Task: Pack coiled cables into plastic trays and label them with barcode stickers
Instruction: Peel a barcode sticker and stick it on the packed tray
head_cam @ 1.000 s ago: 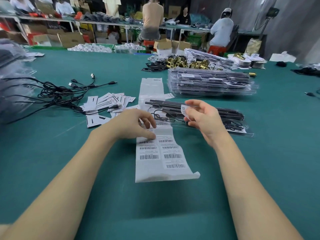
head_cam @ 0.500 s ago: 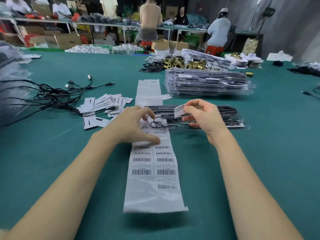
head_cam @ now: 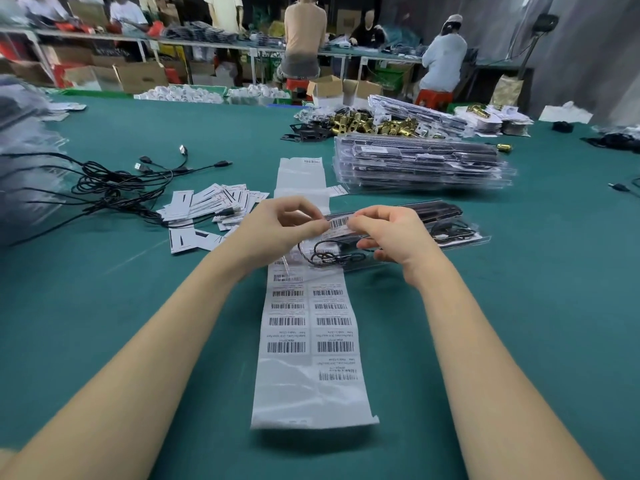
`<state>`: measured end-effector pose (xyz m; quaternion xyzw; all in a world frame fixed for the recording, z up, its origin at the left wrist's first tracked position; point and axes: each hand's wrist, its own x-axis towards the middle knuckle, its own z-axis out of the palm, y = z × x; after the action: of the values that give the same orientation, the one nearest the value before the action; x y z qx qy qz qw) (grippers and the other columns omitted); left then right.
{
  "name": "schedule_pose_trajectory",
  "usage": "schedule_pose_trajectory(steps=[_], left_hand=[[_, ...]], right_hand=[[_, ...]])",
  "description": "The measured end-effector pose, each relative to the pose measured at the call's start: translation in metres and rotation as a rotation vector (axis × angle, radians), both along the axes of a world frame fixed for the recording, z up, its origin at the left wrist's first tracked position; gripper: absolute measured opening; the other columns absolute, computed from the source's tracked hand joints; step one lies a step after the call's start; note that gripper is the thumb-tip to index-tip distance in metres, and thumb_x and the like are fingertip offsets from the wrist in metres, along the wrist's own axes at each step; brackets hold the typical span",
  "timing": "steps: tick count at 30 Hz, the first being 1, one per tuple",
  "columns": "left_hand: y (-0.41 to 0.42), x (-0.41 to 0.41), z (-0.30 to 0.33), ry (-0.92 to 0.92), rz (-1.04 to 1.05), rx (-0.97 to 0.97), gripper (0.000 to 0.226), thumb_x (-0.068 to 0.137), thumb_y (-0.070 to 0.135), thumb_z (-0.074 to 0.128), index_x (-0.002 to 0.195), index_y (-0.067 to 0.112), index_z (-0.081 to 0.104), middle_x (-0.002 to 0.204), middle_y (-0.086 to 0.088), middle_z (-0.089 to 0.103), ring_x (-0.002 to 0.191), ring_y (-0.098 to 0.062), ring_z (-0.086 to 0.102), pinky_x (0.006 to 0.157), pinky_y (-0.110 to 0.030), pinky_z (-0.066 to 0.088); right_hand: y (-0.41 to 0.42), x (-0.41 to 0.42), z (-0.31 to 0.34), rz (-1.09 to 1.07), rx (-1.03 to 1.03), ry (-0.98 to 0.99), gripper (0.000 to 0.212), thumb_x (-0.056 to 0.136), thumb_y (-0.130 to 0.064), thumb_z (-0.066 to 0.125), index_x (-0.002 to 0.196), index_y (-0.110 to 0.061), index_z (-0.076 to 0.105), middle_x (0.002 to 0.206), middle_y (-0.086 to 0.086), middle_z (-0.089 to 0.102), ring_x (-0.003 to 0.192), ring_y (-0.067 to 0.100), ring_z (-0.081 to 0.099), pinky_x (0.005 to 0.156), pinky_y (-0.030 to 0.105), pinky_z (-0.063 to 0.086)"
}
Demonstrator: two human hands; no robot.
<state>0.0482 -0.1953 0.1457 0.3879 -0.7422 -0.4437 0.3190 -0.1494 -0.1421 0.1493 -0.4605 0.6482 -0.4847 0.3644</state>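
A white barcode sticker [head_cam: 338, 224] is held in the air between both hands. My left hand [head_cam: 277, 228] pinches its left end and my right hand [head_cam: 389, 237] pinches its right end. Right below them lies a clear plastic tray [head_cam: 460, 233] with black coiled cable [head_cam: 329, 254] inside. A long backing strip of barcode stickers [head_cam: 308, 327] runs from under the tray toward me across the green table.
A stack of packed clear trays [head_cam: 422, 164] stands behind the tray. Loose black cables [head_cam: 114, 183] and a pile of printed cards [head_cam: 211, 206] lie at the left. Brass parts [head_cam: 367, 124] sit further back. People work at benches beyond the table.
My left hand lifted off the sticker strip and took the left end of the sticker that my right hand was holding. The sticker now hangs stretched over the tray.
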Motion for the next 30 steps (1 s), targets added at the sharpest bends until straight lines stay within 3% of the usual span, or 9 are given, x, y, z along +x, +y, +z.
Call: schedule_pose_trajectory(steps=[6, 11, 14, 19, 21, 23, 30], left_hand=[[-0.001, 0.0, -0.002, -0.016, 0.064, 0.036, 0.011, 0.09, 0.037, 0.072, 0.089, 0.026, 0.072, 0.083, 0.008, 0.077, 0.073, -0.009, 0.057, 0.071, -0.028, 0.042], [-0.003, 0.0, -0.006, -0.127, 0.125, -0.061, 0.008, 0.089, 0.034, 0.072, 0.086, 0.027, 0.073, 0.079, 0.01, 0.075, 0.066, -0.004, 0.06, 0.059, -0.016, 0.044], [-0.003, 0.0, -0.007, -0.206, 0.144, -0.133, 0.007, 0.088, 0.032, 0.072, 0.083, 0.028, 0.074, 0.074, 0.013, 0.072, 0.062, 0.004, 0.06, 0.06, -0.014, 0.045], [-0.005, 0.0, -0.008, -0.283, 0.145, -0.216, 0.006, 0.087, 0.028, 0.072, 0.082, 0.026, 0.075, 0.074, 0.012, 0.072, 0.065, 0.0, 0.061, 0.063, -0.015, 0.045], [-0.005, 0.0, -0.008, -0.28, 0.141, -0.202, 0.006, 0.086, 0.026, 0.072, 0.082, 0.025, 0.075, 0.076, 0.009, 0.073, 0.068, -0.004, 0.063, 0.064, -0.017, 0.048], [-0.004, -0.001, -0.008, -0.293, 0.139, -0.246, 0.006, 0.086, 0.025, 0.072, 0.081, 0.024, 0.075, 0.075, 0.009, 0.073, 0.066, -0.005, 0.062, 0.064, -0.017, 0.048], [-0.001, -0.004, -0.009, -0.338, 0.119, -0.351, 0.009, 0.087, 0.026, 0.071, 0.079, 0.027, 0.07, 0.068, 0.016, 0.066, 0.057, 0.005, 0.054, 0.058, -0.009, 0.039]], right_hand=[[0.001, -0.001, -0.003, 0.002, -0.005, 0.044, 0.008, 0.084, -0.027, 0.077, 0.08, -0.023, 0.072, 0.064, -0.015, 0.071, 0.05, 0.001, 0.061, 0.044, 0.014, 0.04], [-0.003, 0.005, -0.008, -0.024, -0.063, 0.091, 0.008, 0.081, -0.026, 0.081, 0.077, -0.022, 0.075, 0.067, -0.011, 0.073, 0.046, 0.001, 0.057, 0.043, 0.012, 0.039], [-0.006, 0.007, -0.014, -0.032, -0.067, 0.157, 0.009, 0.078, -0.027, 0.081, 0.072, -0.025, 0.075, 0.064, -0.012, 0.071, 0.044, -0.001, 0.053, 0.053, 0.018, 0.043], [-0.009, 0.007, -0.015, -0.028, -0.033, 0.214, 0.006, 0.073, -0.029, 0.079, 0.071, -0.024, 0.076, 0.071, -0.009, 0.075, 0.06, 0.005, 0.063, 0.072, 0.031, 0.054], [-0.008, 0.007, -0.015, -0.025, -0.026, 0.218, 0.006, 0.073, -0.029, 0.079, 0.069, -0.026, 0.076, 0.068, -0.011, 0.074, 0.062, 0.005, 0.067, 0.069, 0.029, 0.054], [-0.008, 0.007, -0.016, -0.029, -0.034, 0.25, 0.008, 0.074, -0.03, 0.079, 0.067, -0.027, 0.075, 0.063, -0.015, 0.071, 0.051, -0.001, 0.058, 0.063, 0.024, 0.048], [-0.007, 0.007, -0.018, -0.029, -0.045, 0.269, 0.007, 0.073, -0.032, 0.08, 0.07, -0.027, 0.076, 0.069, -0.014, 0.074, 0.059, 0.001, 0.057, 0.067, 0.025, 0.05]])
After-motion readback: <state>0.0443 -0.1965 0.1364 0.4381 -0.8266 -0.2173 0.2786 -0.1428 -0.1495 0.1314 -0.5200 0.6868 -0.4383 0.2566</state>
